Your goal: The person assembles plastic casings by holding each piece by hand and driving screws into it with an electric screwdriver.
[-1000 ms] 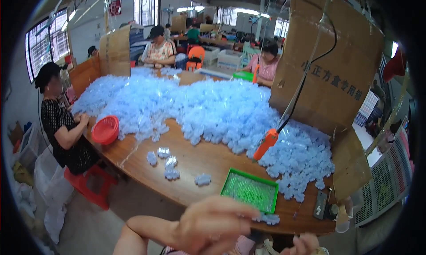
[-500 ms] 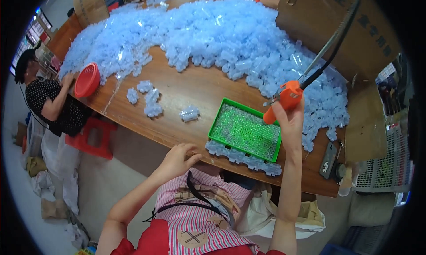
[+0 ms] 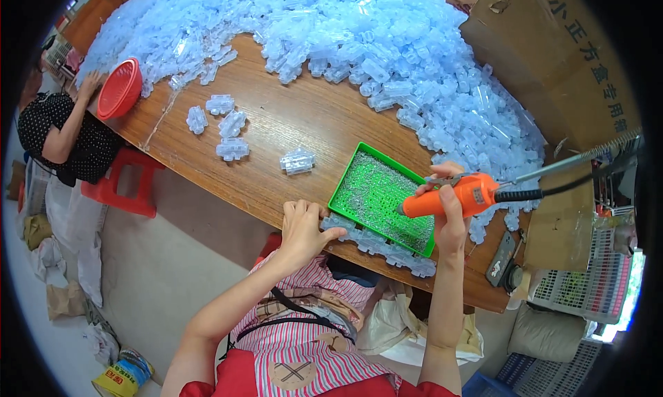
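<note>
My right hand (image 3: 450, 221) is wrapped round an orange electric screwdriver (image 3: 452, 195), which lies nearly level with its tip pointing left over the green tray (image 3: 356, 149). Small silvery screws (image 3: 376, 179) cover much of the tray's mesh bottom. Along the tray's near side runs a row of clear bluish plastic pieces (image 3: 387, 248). At the left end of that row is my left hand (image 3: 302, 231), its thumb and index finger on either side of the end piece. A black cord and a metal spring (image 3: 566, 165) lead right from the screwdriver.
A large heap of clear bluish plastic pieces (image 3: 311, 24) covers the table's far side. Several loose pieces (image 3: 231, 124) lie left of the tray. A phone (image 3: 501, 259) lies at right, by a cardboard sheet (image 3: 545, 65). Another person (image 3: 65, 131) sits at left beside a red basket (image 3: 121, 89).
My left hand has moved right and up to the end of the row. The screwdriver has swung from upright to nearly level, and my right hand has come down with it. The view has shifted.
</note>
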`<action>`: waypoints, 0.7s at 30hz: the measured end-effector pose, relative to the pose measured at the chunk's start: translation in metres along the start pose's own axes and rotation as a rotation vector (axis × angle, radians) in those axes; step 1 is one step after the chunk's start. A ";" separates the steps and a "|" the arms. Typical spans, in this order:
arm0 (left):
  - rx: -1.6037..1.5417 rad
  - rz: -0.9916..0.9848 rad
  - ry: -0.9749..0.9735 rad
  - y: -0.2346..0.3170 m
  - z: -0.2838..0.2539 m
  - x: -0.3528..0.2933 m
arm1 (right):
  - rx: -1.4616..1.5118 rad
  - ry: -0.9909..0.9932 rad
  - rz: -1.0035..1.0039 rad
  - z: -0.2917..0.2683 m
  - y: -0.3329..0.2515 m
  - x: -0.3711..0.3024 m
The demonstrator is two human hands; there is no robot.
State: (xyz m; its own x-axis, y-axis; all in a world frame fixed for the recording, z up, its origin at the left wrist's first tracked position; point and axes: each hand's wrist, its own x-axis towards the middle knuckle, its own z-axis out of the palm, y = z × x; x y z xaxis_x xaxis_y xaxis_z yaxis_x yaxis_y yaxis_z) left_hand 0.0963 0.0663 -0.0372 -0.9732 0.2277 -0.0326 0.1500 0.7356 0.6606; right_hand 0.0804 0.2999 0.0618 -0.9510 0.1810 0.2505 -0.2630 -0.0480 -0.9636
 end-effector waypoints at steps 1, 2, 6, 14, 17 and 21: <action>-0.004 0.003 -0.008 -0.002 -0.003 0.001 | 0.007 -0.036 0.002 0.005 0.000 -0.003; -0.057 -0.022 -0.044 -0.003 -0.008 0.001 | -0.037 -0.031 0.011 0.012 -0.001 -0.006; -0.185 -0.183 -0.220 -0.006 -0.026 0.001 | 0.060 0.044 0.075 0.029 0.001 -0.020; -0.636 -0.322 -0.377 -0.041 -0.027 -0.052 | -0.079 0.064 0.017 0.058 0.000 -0.054; -0.959 -0.455 -0.485 -0.037 -0.022 -0.062 | -0.018 0.012 0.006 0.062 0.002 -0.061; -1.137 -0.596 -0.523 -0.037 -0.003 -0.068 | 0.179 0.010 0.118 0.074 0.002 -0.074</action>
State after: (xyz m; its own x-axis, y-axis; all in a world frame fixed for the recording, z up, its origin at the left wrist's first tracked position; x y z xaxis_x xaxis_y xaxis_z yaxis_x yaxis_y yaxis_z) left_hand 0.1561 0.0222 -0.0570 -0.6239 0.4621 -0.6302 -0.7296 -0.0554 0.6816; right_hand 0.1388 0.2139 0.0482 -0.9756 0.1732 0.1347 -0.1749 -0.2430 -0.9541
